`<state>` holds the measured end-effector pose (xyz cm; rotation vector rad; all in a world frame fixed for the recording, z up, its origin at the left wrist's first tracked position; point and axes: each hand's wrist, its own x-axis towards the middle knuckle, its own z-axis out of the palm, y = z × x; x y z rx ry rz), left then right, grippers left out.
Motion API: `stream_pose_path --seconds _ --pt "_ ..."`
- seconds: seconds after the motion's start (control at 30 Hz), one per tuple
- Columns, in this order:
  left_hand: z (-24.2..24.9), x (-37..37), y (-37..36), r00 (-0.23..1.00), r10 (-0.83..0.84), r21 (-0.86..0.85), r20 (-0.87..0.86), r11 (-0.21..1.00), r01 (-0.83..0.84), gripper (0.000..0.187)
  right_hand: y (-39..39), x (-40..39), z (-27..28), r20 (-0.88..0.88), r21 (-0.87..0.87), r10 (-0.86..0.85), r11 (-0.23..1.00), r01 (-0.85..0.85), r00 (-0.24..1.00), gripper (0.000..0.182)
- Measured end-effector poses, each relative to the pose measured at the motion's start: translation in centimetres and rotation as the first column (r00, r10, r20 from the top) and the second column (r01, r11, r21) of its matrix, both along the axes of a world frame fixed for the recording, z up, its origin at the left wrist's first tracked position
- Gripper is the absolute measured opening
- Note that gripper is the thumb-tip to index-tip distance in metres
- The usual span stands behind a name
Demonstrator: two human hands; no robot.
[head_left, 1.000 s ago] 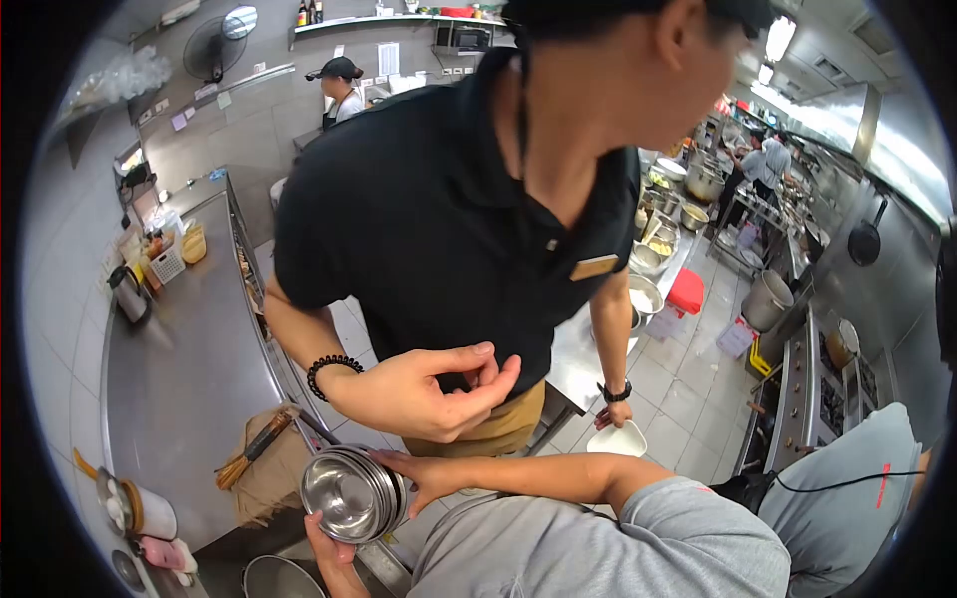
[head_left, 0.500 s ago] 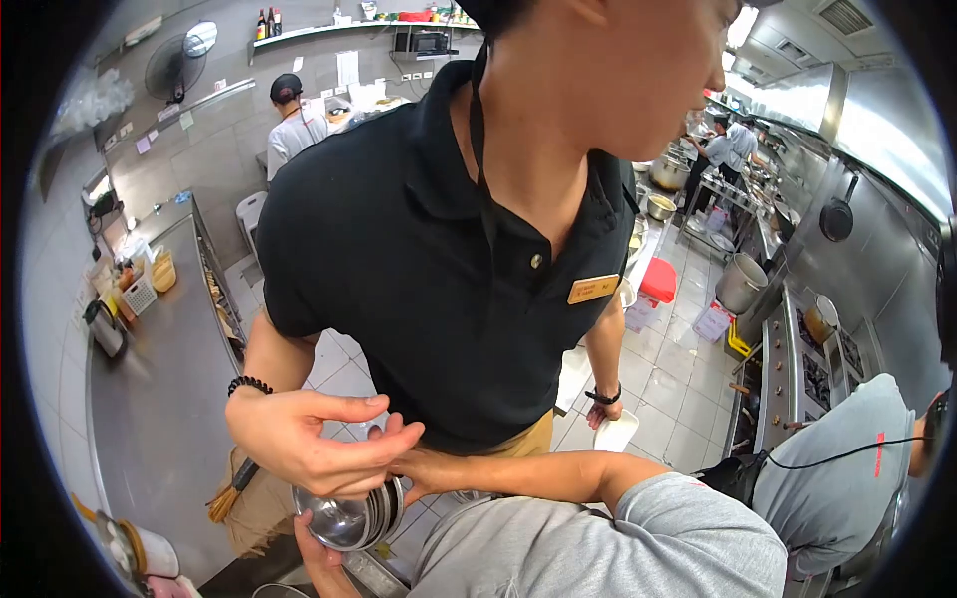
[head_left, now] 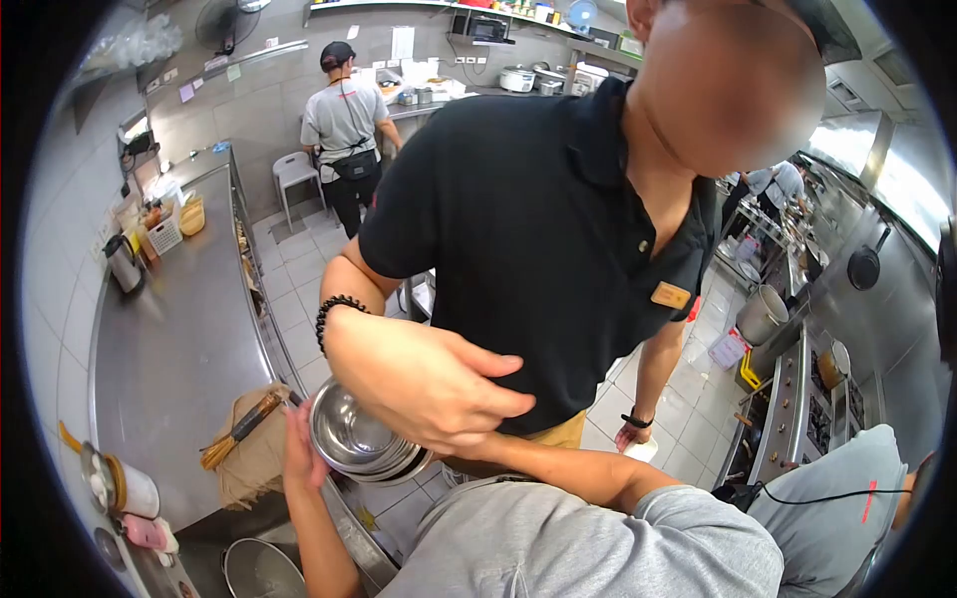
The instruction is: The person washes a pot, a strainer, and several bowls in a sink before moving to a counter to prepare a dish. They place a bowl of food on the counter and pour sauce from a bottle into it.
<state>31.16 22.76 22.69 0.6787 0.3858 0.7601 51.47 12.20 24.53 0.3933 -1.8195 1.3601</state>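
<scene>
A tilted stack of shiny metal bowls [head_left: 351, 429] is between my two hands, low in the middle of the view. My left hand [head_left: 302, 446] grips the stack's left rim, fingers pointing up along it. From the right, my right hand [head_left: 477, 450] reaches the other side of the stack; its fingers are mostly covered by a co-worker's hand [head_left: 434, 389]. That co-worker, in a black polo shirt [head_left: 528, 239], stands facing me. The co-worker's hand hovers over the bowls, fingers loosely bent. The co-worker's other hand [head_left: 635, 435] hangs down with a white object [head_left: 640, 451].
A steel counter [head_left: 189, 339] runs along the left, with a brush [head_left: 239, 431] on a brown cloth [head_left: 249, 468]. Below is a large metal pot [head_left: 261, 570]. Stoves [head_left: 788, 399] line the right. Another person [head_left: 832, 508] in grey stands close at right.
My view has swung to the left. The co-worker's hand now covers more of my right hand. My left hand has come up along the bowls' rim.
</scene>
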Motion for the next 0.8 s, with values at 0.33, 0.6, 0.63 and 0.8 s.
stream_pose_path --seconds 0.33,0.6,0.63,0.8 --pt "18.8 15.8 4.9 0.780 0.035 0.754 -0.625 0.286 0.591 0.054 -13.0 7.0 -2.1 0.473 0.070 -0.878 -0.039 0.997 -0.068 0.038" --pt "22.3 35.9 -0.1 0.732 0.267 0.659 -0.627 -0.319 0.681 0.065 -20.8 9.9 -0.3 0.622 0.088 -0.696 -0.392 0.916 -0.358 0.053" --pt "22.3 38.2 -0.3 0.725 0.284 0.651 -0.628 -0.319 0.689 0.065 -21.0 10.1 0.1 0.614 0.055 -0.707 -0.405 0.913 -0.350 0.053" --pt "21.5 44.9 -0.8 0.745 0.253 0.663 -0.617 -0.342 0.665 0.064 -21.3 12.1 -0.5 0.539 0.047 -0.718 -0.497 0.867 -0.441 0.048"
